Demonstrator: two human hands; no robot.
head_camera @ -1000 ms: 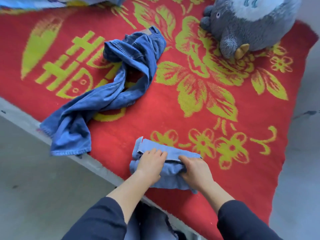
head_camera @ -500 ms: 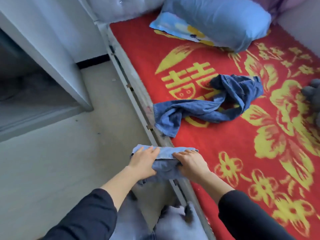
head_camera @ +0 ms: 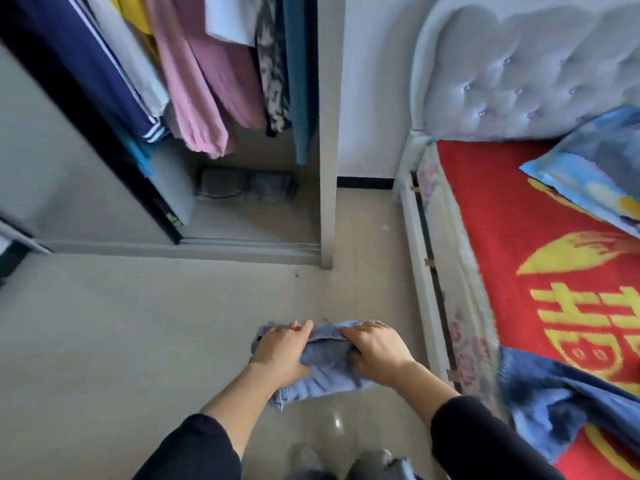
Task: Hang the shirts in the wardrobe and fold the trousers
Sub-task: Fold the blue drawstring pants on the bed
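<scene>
I carry a folded pair of light blue trousers (head_camera: 323, 370) in the air above the floor. My left hand (head_camera: 282, 353) grips its left end and my right hand (head_camera: 375, 351) grips its right end, fingers over the top and thumbs under. An unfolded pair of darker blue jeans (head_camera: 554, 407) lies crumpled at the near edge of the red bed (head_camera: 519, 209) on the right. The open wardrobe (head_camera: 327, 168) stands ahead on the left, with several shirts (head_camera: 204, 74) hanging inside. A folded grey garment (head_camera: 246, 185) lies on the wardrobe floor.
A dark sliding door edge (head_camera: 114, 147) borders the wardrobe opening on the left. The bed has a grey padded headboard (head_camera: 519, 74) and a blue pillow (head_camera: 595, 171). Beige floor (head_camera: 138, 341) spreads between me and the wardrobe.
I have lifted the folded trousers off the bed and turned left with them. The view swung from the bed to the open wardrobe. Both hands keep their hold.
</scene>
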